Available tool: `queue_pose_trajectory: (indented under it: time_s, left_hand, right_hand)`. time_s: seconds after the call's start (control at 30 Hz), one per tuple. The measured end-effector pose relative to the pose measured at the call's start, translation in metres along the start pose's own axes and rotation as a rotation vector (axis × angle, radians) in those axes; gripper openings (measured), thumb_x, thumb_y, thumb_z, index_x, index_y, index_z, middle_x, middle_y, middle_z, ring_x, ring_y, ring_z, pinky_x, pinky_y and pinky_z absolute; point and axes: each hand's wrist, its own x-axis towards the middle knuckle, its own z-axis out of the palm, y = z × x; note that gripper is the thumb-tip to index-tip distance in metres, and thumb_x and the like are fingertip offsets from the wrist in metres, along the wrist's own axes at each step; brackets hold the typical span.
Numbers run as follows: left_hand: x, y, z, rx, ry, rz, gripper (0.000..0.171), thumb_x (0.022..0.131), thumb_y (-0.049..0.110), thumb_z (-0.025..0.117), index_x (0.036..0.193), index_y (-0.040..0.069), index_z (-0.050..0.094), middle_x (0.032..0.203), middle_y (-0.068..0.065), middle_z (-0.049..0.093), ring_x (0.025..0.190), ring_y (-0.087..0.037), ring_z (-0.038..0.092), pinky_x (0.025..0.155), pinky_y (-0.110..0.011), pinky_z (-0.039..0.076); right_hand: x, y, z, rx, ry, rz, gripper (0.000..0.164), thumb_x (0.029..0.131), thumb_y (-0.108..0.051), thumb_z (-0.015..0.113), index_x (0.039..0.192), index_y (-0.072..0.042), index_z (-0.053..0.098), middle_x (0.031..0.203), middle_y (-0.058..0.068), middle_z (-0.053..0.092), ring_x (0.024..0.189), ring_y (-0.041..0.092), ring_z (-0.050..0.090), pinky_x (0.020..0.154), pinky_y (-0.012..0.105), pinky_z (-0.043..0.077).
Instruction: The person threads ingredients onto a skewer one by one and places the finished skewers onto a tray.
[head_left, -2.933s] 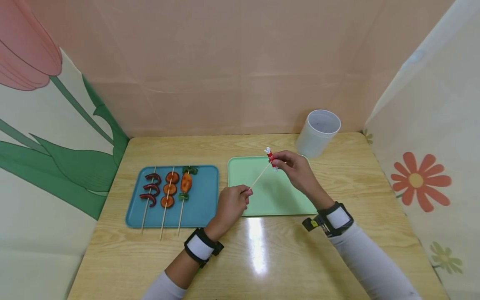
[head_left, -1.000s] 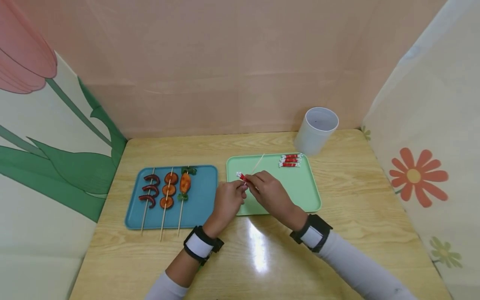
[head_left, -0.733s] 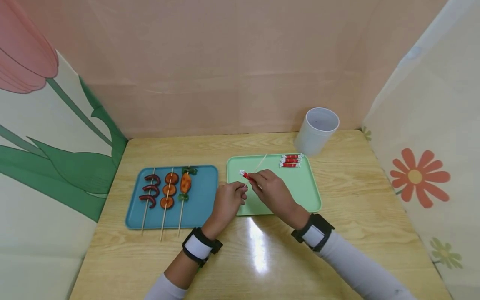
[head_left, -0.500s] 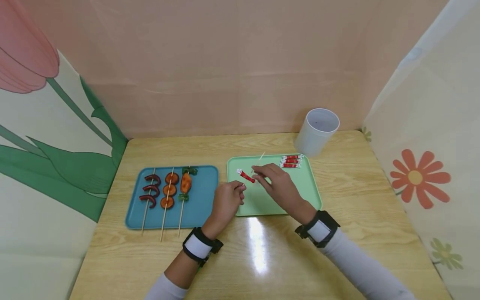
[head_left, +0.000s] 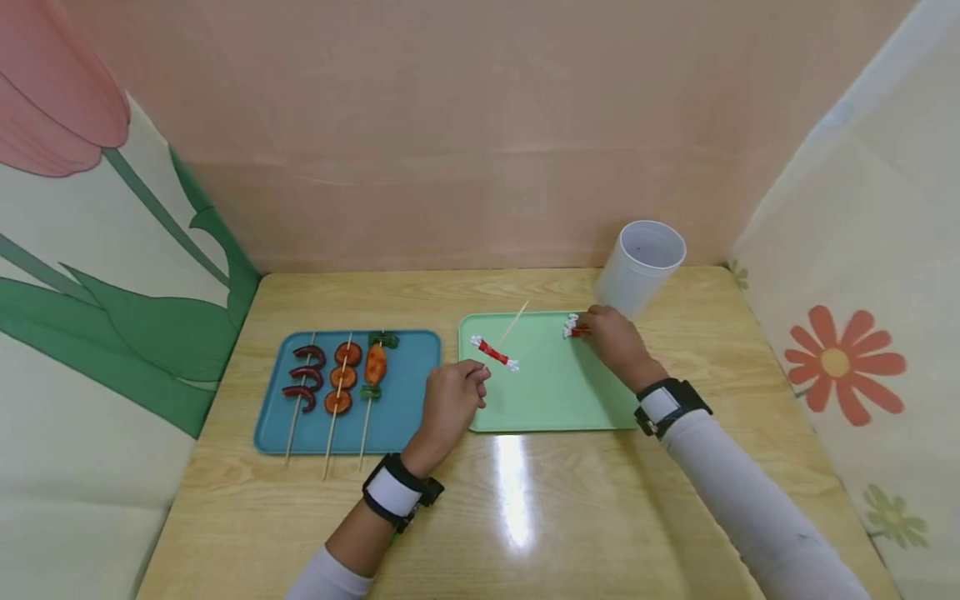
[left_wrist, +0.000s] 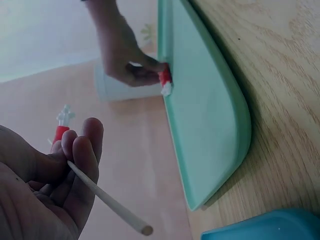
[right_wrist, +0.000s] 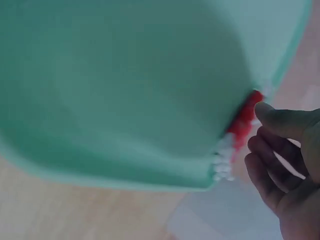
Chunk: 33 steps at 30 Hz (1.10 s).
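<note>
My left hand (head_left: 453, 400) pinches a bamboo skewer (left_wrist: 107, 200) near its blunt end. Threaded on it is a red candy-shaped piece with white twisted ends (head_left: 493, 352), lying crosswise to the stick above the green tray (head_left: 555, 396). The bare skewer tip (head_left: 515, 323) sticks out past the piece. At the tray's back right corner, my right hand (head_left: 617, 342) reaches over more red candy-shaped pieces (right_wrist: 242, 125). In the right wrist view its thumb overlaps one piece, with a gap between thumb and fingers. From the head view the hand hides most of them.
A blue tray (head_left: 408, 425) on the left carries a skewer of dark curved pieces (head_left: 303, 374), one of orange round slices (head_left: 343, 377) and one with an orange oval piece (head_left: 376, 364) between green bits. A whitish cup (head_left: 626, 279) stands behind the green tray.
My right hand first brought a red piece to the skewer tip and slid it down the stick. It then let go and moved right to the other pieces. The left hand kept its hold.
</note>
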Motion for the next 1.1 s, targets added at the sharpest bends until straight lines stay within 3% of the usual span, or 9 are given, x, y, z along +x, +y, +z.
queue_pose_trajectory:
  time_s: [0.13, 0.4, 0.5, 0.6, 0.73, 0.87, 0.97, 1.1]
  left_hand:
    - [-0.001, -0.002, -0.001, 0.005, -0.003, -0.018, 0.014, 0.099, 0.002, 0.064, 0.101, -0.001, 0.078, 0.073, -0.012, 0.074, 0.051, -0.004, 0.064, 0.051, -0.018, 0.054]
    - [-0.002, -0.002, -0.001, -0.002, -0.01, -0.029, 0.015, 0.099, 0.002, 0.064, 0.101, -0.002, 0.078, 0.075, -0.009, 0.074, 0.053, -0.008, 0.066, 0.051, -0.018, 0.055]
    - [-0.002, -0.002, -0.001, 0.0, -0.012, -0.03, 0.015, 0.099, 0.003, 0.064, 0.101, -0.001, 0.078, 0.075, -0.01, 0.074, 0.053, -0.008, 0.066, 0.052, -0.018, 0.055]
    - [-0.002, -0.001, -0.001, 0.003, -0.01, -0.026, 0.015, 0.099, 0.002, 0.064, 0.101, -0.002, 0.078, 0.075, -0.012, 0.074, 0.052, -0.008, 0.065, 0.052, -0.018, 0.055]
    - [-0.002, 0.001, 0.001, 0.009, -0.024, -0.009, 0.014, 0.099, 0.001, 0.064, 0.101, -0.003, 0.077, 0.076, -0.014, 0.074, 0.051, -0.006, 0.063, 0.052, -0.017, 0.054]
    - [-0.002, 0.004, 0.004, 0.028, -0.048, 0.006, 0.014, 0.098, 0.001, 0.065, 0.101, -0.004, 0.078, 0.076, -0.013, 0.074, 0.05, -0.004, 0.061, 0.051, -0.016, 0.053]
    - [-0.002, 0.006, 0.006, 0.045, -0.059, 0.014, 0.014, 0.098, 0.001, 0.065, 0.101, -0.004, 0.078, 0.075, -0.013, 0.074, 0.049, -0.004, 0.06, 0.051, -0.016, 0.053]
    - [-0.001, 0.007, 0.007, 0.065, -0.066, 0.024, 0.014, 0.098, 0.0, 0.065, 0.101, -0.006, 0.077, 0.073, -0.014, 0.073, 0.048, -0.004, 0.059, 0.05, -0.016, 0.052]
  right_hand:
    - [-0.003, 0.009, 0.011, -0.039, -0.038, -0.009, 0.019, 0.089, 0.009, 0.068, 0.106, 0.002, 0.074, 0.094, 0.02, 0.069, 0.088, 0.039, 0.067, 0.075, 0.053, 0.058]
    - [-0.003, 0.013, 0.015, -0.095, 0.001, -0.054, 0.015, 0.09, 0.006, 0.069, 0.104, 0.002, 0.072, 0.092, 0.021, 0.067, 0.085, 0.039, 0.065, 0.071, 0.052, 0.057]
    - [-0.003, 0.011, 0.012, -0.058, 0.024, -0.06, 0.016, 0.088, 0.005, 0.073, 0.104, 0.004, 0.072, 0.09, 0.02, 0.066, 0.084, 0.038, 0.064, 0.071, 0.05, 0.057]
    - [0.0, 0.004, 0.003, 0.1, 0.044, 0.0, 0.018, 0.088, 0.003, 0.074, 0.106, 0.005, 0.072, 0.092, 0.019, 0.067, 0.085, 0.034, 0.065, 0.072, 0.047, 0.057]
    - [0.006, -0.013, -0.016, 0.411, 0.079, 0.133, 0.021, 0.093, -0.005, 0.073, 0.113, 0.003, 0.072, 0.101, 0.02, 0.072, 0.091, 0.03, 0.069, 0.078, 0.04, 0.058]
    - [0.007, -0.035, -0.037, 0.637, 0.08, 0.223, 0.026, 0.098, -0.014, 0.07, 0.121, -0.003, 0.071, 0.109, 0.017, 0.073, 0.096, 0.02, 0.068, 0.083, 0.023, 0.056]
    - [0.005, -0.05, -0.052, 0.73, 0.062, 0.225, 0.029, 0.1, -0.017, 0.068, 0.125, -0.003, 0.069, 0.112, 0.017, 0.071, 0.096, 0.012, 0.065, 0.083, 0.014, 0.053]
    - [0.002, -0.066, -0.068, 0.798, 0.028, 0.198, 0.032, 0.101, -0.019, 0.066, 0.129, -0.004, 0.068, 0.115, 0.017, 0.071, 0.096, 0.013, 0.065, 0.082, 0.014, 0.054]
